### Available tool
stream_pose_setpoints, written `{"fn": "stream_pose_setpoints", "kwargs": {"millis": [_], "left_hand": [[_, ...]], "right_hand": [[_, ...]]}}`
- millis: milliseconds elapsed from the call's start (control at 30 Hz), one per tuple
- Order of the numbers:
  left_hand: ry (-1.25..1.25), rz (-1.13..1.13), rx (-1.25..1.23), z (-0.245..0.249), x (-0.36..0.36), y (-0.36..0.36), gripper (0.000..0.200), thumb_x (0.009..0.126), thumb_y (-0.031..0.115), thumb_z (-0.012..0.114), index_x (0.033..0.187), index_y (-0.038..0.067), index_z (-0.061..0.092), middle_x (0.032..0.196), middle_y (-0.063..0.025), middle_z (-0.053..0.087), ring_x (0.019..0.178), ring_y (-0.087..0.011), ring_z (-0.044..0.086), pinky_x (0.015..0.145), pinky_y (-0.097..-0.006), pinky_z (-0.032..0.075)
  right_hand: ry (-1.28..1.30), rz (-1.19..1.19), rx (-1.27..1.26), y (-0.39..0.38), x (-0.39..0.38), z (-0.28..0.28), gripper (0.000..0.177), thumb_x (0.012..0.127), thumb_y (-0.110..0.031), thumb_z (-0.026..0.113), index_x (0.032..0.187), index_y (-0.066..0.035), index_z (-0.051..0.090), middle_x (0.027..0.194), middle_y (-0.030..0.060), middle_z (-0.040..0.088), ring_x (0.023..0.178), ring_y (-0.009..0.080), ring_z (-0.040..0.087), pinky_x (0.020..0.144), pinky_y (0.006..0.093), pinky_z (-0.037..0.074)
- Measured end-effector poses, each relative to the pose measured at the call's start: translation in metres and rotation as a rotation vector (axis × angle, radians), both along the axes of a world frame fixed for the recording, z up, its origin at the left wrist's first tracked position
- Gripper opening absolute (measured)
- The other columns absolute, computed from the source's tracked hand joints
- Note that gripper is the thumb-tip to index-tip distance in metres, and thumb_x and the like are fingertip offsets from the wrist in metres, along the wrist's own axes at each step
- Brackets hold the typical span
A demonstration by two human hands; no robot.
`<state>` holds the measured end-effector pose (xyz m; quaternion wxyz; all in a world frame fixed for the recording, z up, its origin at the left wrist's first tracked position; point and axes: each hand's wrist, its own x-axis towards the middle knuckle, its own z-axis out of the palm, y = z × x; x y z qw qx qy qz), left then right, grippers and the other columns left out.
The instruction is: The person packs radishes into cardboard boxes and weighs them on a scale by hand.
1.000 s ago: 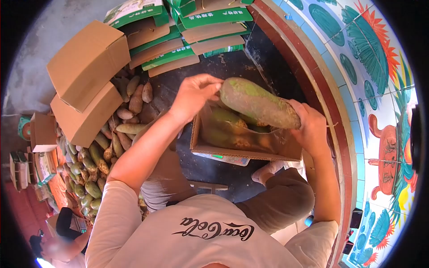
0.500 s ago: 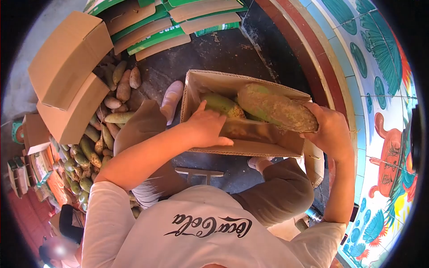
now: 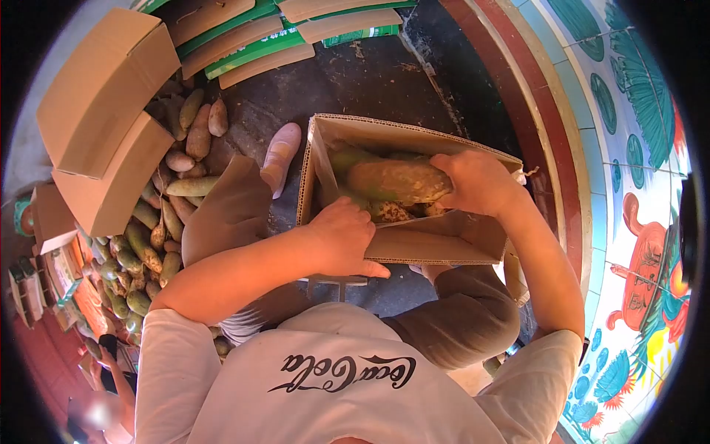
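Observation:
A cardboard box [image 3: 444, 251] stands open between my knees. My right hand [image 3: 477, 181] reaches into it and grips one end of a long, soil-brown and green vegetable [image 3: 396, 180], much like a big radish. This vegetable lies lengthwise over others in the box; a green one [image 3: 347, 157] shows at the left, and a speckled yellowish end [image 3: 392, 213] shows beneath. My left hand [image 3: 342, 235] holds the near left rim, with the fingers curled over the wall and the thumb stretched along the outside.
Piled vegetables [image 3: 140, 259] cover the floor at my left, beside brown cartons [image 3: 103, 89]. Flattened green-and-brown cartons [image 3: 274, 37] lie at the back. A painted tile wall [image 3: 636, 244] rises on the right. Another person [image 3: 103, 399] is at the lower left, one hand raised around something.
My right hand has carried the long vegetable leftward and lower into the box. My left hand has moved slightly down, and its fingers have curled onto the rim.

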<state>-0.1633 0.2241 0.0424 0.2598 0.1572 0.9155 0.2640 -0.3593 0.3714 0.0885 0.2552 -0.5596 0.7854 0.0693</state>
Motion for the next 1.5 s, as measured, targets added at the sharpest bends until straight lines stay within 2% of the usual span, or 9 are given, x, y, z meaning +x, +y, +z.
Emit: {"fn": "stream_pose_setpoints", "kwargs": {"millis": [167,367,700,833,933,1033,1133,1300,1500], "left_hand": [[0.043,0.035,-0.004,-0.008,0.006,0.003,0.073,0.076,0.063,0.055,0.097,-0.007,0.058,0.095,-0.0201,0.057,0.099,-0.0334,0.053,0.101,-0.0455,0.031],[0.001,0.033,-0.013,-0.005,0.006,0.005,0.073,0.075,0.062,0.057,0.097,-0.007,0.059,0.094,-0.0194,0.058,0.099,-0.0329,0.053,0.102,-0.0452,0.031],[-0.058,-0.008,-0.049,-0.002,0.000,0.008,0.076,0.075,0.063,0.055,0.100,-0.008,0.059,0.100,-0.0208,0.058,0.103,-0.0321,0.053,0.102,-0.0458,0.031],[-0.042,-0.004,-0.065,-0.006,0.004,0.010,0.076,0.076,0.063,0.054,0.101,-0.008,0.059,0.100,-0.0203,0.059,0.103,-0.0320,0.053,0.101,-0.0454,0.031],[-0.013,0.005,-0.037,-0.006,0.006,0.010,0.076,0.075,0.063,0.055,0.101,-0.008,0.059,0.100,-0.0199,0.059,0.103,-0.0318,0.053,0.101,-0.0454,0.031],[0.020,0.040,-0.056,-0.008,0.007,0.007,0.076,0.076,0.063,0.054,0.101,-0.008,0.059,0.100,-0.0198,0.059,0.103,-0.0316,0.053,0.101,-0.0458,0.031],[0.021,0.036,-0.036,-0.005,0.007,0.008,0.077,0.075,0.064,0.055,0.102,-0.008,0.058,0.101,-0.0198,0.058,0.104,-0.0317,0.053,0.102,-0.0461,0.030],[0.009,0.050,-0.034,-0.007,0.007,0.010,0.077,0.075,0.063,0.056,0.104,-0.008,0.058,0.102,-0.0200,0.057,0.107,-0.0318,0.051,0.103,-0.0466,0.029],[0.008,0.050,-0.026,-0.004,0.006,0.009,0.077,0.075,0.063,0.056,0.106,-0.008,0.057,0.104,-0.0203,0.056,0.107,-0.0320,0.050,0.105,-0.0465,0.027]], "right_hand": [[-0.117,0.020,-0.065,-0.002,-0.003,-0.052,0.049,0.066,-0.029,0.075,0.107,-0.007,0.060,0.092,0.0183,0.065,0.092,0.0340,0.061,0.081,0.0420,0.048],[-0.092,0.028,0.045,-0.007,-0.013,-0.024,0.058,0.060,-0.029,0.078,0.109,-0.003,0.060,0.086,0.0202,0.064,0.087,0.0362,0.061,0.078,0.0410,0.049],[0.441,0.258,0.698,-0.029,0.012,0.047,0.015,0.069,-0.016,0.067,0.083,-0.012,0.070,0.087,0.0112,0.067,0.083,0.0236,0.066,0.069,0.0329,0.052],[0.402,0.324,0.804,-0.052,0.021,-0.006,0.022,0.075,-0.014,0.063,0.096,-0.012,0.068,0.092,0.0102,0.066,0.086,0.0247,0.065,0.070,0.0330,0.052],[0.188,0.325,0.008,-0.059,0.021,-0.004,0.034,0.077,-0.014,0.064,0.110,-0.010,0.060,0.096,0.0119,0.065,0.088,0.0278,0.064,0.073,0.0355,0.052],[-0.140,0.120,-0.315,-0.053,0.022,0.004,0.042,0.075,-0.017,0.068,0.113,-0.009,0.055,0.095,0.0144,0.063,0.088,0.0303,0.063,0.078,0.0384,0.050],[0.123,0.065,0.149,-0.035,0.018,-0.024,0.050,0.069,-0.021,0.074,0.113,-0.008,0.054,0.095,0.0130,0.063,0.092,0.0302,0.062,0.081,0.0386,0.049],[0.177,0.136,0.265,-0.006,0.017,-0.128,0.061,0.065,-0.025,0.077,0.116,-0.003,0.050,0.101,0.0137,0.061,0.099,0.0295,0.060,0.083,0.0373,0.048],[0.150,0.339,0.334,0.004,0.022,-0.148,0.070,0.066,-0.028,0.076,0.123,-0.003,0.044,0.099,0.0161,0.062,0.097,0.0292,0.061,0.082,0.0358,0.049]]}}
